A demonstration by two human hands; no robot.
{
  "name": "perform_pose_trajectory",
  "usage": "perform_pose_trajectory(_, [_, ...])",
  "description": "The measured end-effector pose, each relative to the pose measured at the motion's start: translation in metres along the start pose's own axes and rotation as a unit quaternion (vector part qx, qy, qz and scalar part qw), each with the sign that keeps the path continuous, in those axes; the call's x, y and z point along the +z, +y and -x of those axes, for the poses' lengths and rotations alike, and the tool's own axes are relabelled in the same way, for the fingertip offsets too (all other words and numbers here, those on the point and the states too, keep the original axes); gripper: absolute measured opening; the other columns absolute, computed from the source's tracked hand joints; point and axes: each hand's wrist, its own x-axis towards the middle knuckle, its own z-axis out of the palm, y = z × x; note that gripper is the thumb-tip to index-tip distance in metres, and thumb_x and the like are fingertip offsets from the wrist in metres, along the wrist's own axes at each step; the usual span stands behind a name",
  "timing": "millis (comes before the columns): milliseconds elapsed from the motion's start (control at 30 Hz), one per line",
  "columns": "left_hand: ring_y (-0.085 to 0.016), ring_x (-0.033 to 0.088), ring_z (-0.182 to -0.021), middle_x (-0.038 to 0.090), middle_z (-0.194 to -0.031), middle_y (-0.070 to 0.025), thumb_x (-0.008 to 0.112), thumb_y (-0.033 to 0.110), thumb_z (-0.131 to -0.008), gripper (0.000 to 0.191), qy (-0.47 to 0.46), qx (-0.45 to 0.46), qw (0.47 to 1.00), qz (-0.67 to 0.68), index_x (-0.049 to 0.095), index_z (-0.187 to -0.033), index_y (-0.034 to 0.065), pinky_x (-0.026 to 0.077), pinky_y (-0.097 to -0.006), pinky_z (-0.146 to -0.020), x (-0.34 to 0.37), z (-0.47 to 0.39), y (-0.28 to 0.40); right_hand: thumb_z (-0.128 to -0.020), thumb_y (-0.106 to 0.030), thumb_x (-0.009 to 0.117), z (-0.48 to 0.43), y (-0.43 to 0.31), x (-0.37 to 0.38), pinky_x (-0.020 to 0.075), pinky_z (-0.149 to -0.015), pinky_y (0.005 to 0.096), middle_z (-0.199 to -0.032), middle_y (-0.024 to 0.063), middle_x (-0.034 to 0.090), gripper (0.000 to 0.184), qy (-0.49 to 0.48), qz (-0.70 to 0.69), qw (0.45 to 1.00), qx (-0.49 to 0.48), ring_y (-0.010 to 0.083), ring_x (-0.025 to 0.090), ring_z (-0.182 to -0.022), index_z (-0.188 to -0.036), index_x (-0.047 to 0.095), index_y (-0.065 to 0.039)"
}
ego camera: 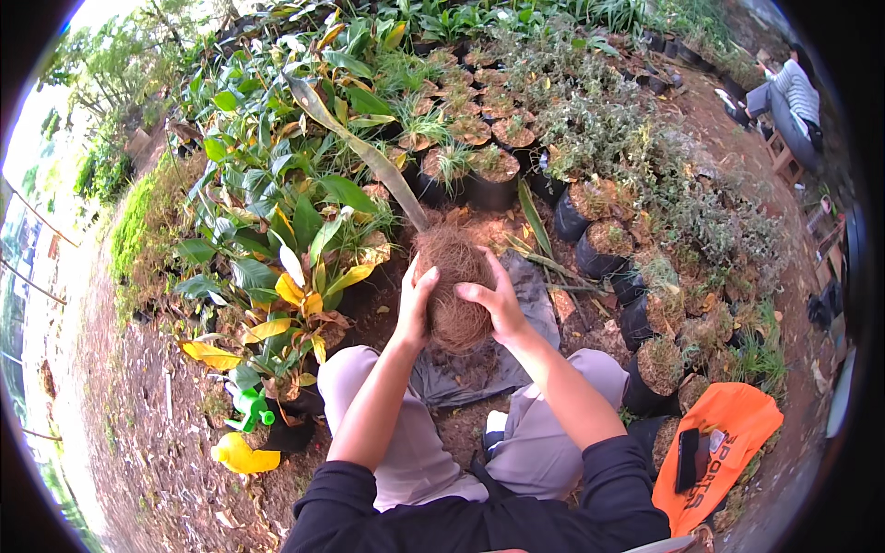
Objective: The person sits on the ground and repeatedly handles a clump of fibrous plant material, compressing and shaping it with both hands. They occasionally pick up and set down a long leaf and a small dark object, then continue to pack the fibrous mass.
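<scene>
Between my two hands is a ball of brown coconut fibre [453, 290], with one long, flat snake plant leaf [377, 159] rising from its top and leaning to the left. My left hand [417, 304] presses its left side. My right hand [494, 294] wraps the right side, with the thumb across the front. Below the ball a grey plastic sheet [477, 380] is spread on the soil between my knees. Any roots inside the fibre are hidden.
Leafy potted plants [276, 228] crowd the left, and soil-filled black grow bags [494, 180] stand ahead and right. A yellow bottle with green spray head [245, 453] is lower left. An orange bag [719, 442] carries a phone [686, 460]. Another person [792, 97] sits far right.
</scene>
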Motion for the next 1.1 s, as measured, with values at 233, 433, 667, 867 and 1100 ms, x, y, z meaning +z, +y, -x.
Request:
perform_pose_trajectory(233, [-0.021,0.055,-0.106,0.054,-0.117,-0.0109,0.059,0.029,-0.087,0.052,0.047,-0.107,0.989,0.090,0.042,-0.130,0.0063,0.046,-0.0356,-0.091,-0.004,-0.001,-0.009,-0.075,-0.019,0.075,0.000,-0.001,0.002,0.0447,-0.088,0.0310,-0.112,0.0104,0.054,0.049,0.027,0.106,0.994,0.025,0.0169,0.055,-0.101,-0.112,0.050,-0.001])
perform_pose_trajectory(433, [-0.019,0.059,-0.098,0.058,-0.110,-0.0102,0.063,0.025,-0.085,0.042,0.111,-0.141,0.978,0.106,0.050,-0.119,0.0051,0.050,-0.0344,-0.083,-0.005,-0.005,-0.012,-0.076,-0.039,0.072,-0.005,0.011,-0.011,0.0393,-0.094,0.0352,-0.114,0.0155,0.046,0.055,0.075,0.329,0.941,0.009,0.0250,0.049,-0.108,-0.109,0.053,0.002])
perform_pose_trajectory(667, [-0.022,0.063,-0.095,0.061,-0.107,-0.0127,0.063,0.029,-0.086,0.042,0.116,-0.151,0.977,0.100,0.051,-0.117,0.0040,0.053,-0.0368,-0.082,-0.010,-0.008,-0.012,-0.079,-0.043,0.068,-0.008,-0.028,-0.013,0.0340,-0.099,0.0362,-0.119,0.0129,0.046,0.062,0.074,0.514,0.846,-0.121,0.0237,0.044,-0.116,-0.122,0.048,-0.002])
perform_pose_trajectory(867, [-0.028,0.060,-0.105,0.058,-0.117,-0.0129,0.056,0.039,-0.088,0.048,0.126,-0.175,0.952,0.217,0.048,-0.125,0.0103,0.048,-0.0469,-0.091,-0.001,-0.011,0.003,-0.064,-0.043,0.079,0.003,-0.026,0.011,0.0283,-0.105,0.0486,-0.141,0.0178,0.035,0.086,-0.095,0.609,0.750,-0.239,0.0367,0.034,-0.128,-0.133,0.043,-0.007])
perform_pose_trajectory(1100, [-0.029,0.050,-0.118,0.049,-0.130,-0.0137,0.045,0.046,-0.092,0.053,0.150,-0.129,0.963,0.185,0.042,-0.131,0.0114,0.042,-0.0475,-0.098,-0.004,-0.017,0.000,-0.074,-0.034,0.072,0.011,-0.023,0.018,0.0249,-0.106,0.0498,-0.141,0.0164,0.037,0.070,-0.037,0.606,0.726,-0.324,0.0352,0.033,-0.131,-0.133,0.045,-0.009])
